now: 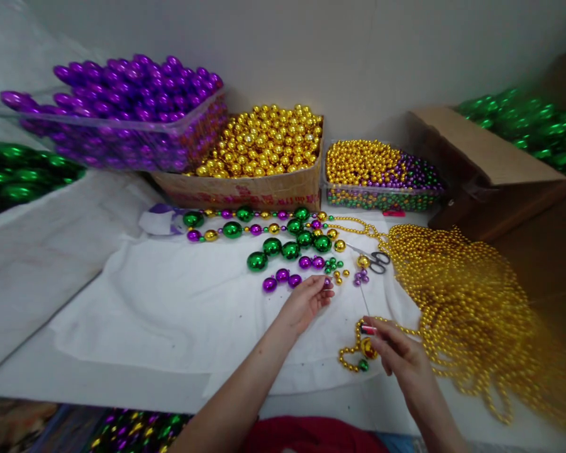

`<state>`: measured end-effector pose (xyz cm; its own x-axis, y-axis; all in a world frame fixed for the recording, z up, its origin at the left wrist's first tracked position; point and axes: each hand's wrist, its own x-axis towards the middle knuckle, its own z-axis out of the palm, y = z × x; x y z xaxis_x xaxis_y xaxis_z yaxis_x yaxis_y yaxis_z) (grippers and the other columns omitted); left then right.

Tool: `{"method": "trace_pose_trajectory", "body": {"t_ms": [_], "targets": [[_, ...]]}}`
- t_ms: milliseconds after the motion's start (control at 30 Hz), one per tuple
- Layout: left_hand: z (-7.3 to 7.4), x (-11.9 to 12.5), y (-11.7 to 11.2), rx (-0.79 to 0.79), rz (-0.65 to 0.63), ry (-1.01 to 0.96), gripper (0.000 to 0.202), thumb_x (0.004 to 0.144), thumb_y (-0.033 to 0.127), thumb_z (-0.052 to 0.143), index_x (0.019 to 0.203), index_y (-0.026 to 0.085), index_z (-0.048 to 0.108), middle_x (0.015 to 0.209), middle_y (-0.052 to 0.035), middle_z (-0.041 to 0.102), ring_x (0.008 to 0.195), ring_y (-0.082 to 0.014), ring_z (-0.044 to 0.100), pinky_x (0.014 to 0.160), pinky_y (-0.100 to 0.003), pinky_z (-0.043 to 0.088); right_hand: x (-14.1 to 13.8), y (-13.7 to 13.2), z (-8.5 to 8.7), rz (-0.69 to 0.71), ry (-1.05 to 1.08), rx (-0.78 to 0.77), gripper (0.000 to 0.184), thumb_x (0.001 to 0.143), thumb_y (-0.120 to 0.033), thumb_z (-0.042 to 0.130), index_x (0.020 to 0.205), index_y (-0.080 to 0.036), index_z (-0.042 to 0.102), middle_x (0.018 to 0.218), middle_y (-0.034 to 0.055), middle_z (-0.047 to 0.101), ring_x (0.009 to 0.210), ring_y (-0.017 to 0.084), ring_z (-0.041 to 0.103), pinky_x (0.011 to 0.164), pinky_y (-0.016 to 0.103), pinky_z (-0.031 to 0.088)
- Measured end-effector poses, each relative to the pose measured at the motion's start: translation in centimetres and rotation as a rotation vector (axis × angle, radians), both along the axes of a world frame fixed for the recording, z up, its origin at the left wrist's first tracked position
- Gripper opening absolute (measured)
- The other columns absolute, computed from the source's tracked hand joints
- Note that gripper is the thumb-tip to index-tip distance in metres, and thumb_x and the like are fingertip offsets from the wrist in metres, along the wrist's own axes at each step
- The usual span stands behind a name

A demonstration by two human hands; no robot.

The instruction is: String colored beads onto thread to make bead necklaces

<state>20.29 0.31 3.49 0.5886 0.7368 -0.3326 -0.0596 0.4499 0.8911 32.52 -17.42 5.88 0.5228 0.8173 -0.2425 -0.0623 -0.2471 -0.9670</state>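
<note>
My left hand [306, 302] reaches forward over the white cloth [170, 302], its fingertips pinched on a small purple bead [327, 284] at the edge of the loose beads. Green, purple and gold balls [287, 248] lie scattered just beyond it. My right hand [396, 352] is closed on a thin needle with a red-tipped end [368, 329]. A short strand of gold beads with a green bead [356, 358] hangs from it onto the cloth.
A heap of gold bead strands [466, 302] lies at the right. Scissors [377, 259] rest by the loose beads. At the back stand a tray of purple balls [122, 107], a box of gold balls [259, 145] and a bin of small mixed beads [377, 173]. Green balls [532, 126] fill a carton at far right.
</note>
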Motion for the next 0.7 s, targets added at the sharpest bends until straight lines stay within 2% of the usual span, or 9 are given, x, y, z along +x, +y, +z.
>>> {"method": "trace_pose_trajectory", "body": {"t_ms": [100,167,233,533,700], "targets": [[0.3,-2.4,0.3,-0.237,0.121,-0.135,0.014,0.085,0.024,0.057,0.092,0.013,0.06,0.09,-0.0091,0.065,0.077,-0.0121,0.062,0.072,-0.024,0.051,-1.1,0.0,0.2,0.111,-0.051,-0.076,0.031,0.074,-0.041,0.067,0.099,-0.025,0.074,0.1,0.0073,0.069,0.075,0.021,0.061,0.061,0.029,0.048],[0.4,-3.2,0.3,-0.335,0.182,-0.197,0.01,0.084,0.019,0.059,0.09,0.012,0.061,0.09,-0.0095,0.066,0.077,-0.0119,0.063,0.073,-0.024,0.052,-1.7,0.1,0.4,0.162,-0.095,-0.103,0.028,0.074,-0.042,0.065,0.093,-0.026,0.076,0.098,0.0079,0.071,0.09,0.026,0.062,0.075,0.034,0.05],[0.4,-3.5,0.2,-0.413,0.232,-0.248,0.006,0.083,0.015,0.059,0.088,0.011,0.061,0.088,-0.0094,0.067,0.076,-0.012,0.064,0.073,-0.023,0.053,-2.1,0.2,0.6,0.183,-0.13,-0.124,0.027,0.074,-0.042,0.064,0.091,-0.026,0.077,0.099,0.0084,0.072,0.097,0.029,0.062,0.08,0.037,0.05],[-0.1,-4.0,0.3,-0.53,0.301,-0.301,0.003,0.085,0.012,0.056,0.084,0.011,0.059,0.086,-0.0105,0.068,0.073,-0.013,0.065,0.071,-0.025,0.054,-2.1,-0.2,1.0,0.189,-0.176,-0.135,0.026,0.075,-0.04,0.061,0.09,-0.026,0.077,0.098,0.0082,0.072,0.093,0.029,0.063,0.073,0.035,0.051],[0.0,-4.2,0.1,-0.511,0.284,-0.322,0.014,0.086,0.012,0.055,0.098,0.011,0.061,0.086,-0.0094,0.068,0.075,-0.0126,0.065,0.072,-0.024,0.054,-2.3,-0.3,0.9,0.215,-0.182,-0.115,0.027,0.077,-0.04,0.06,0.093,-0.024,0.076,0.097,0.0084,0.071,0.093,0.029,0.063,0.069,0.033,0.05]]}}
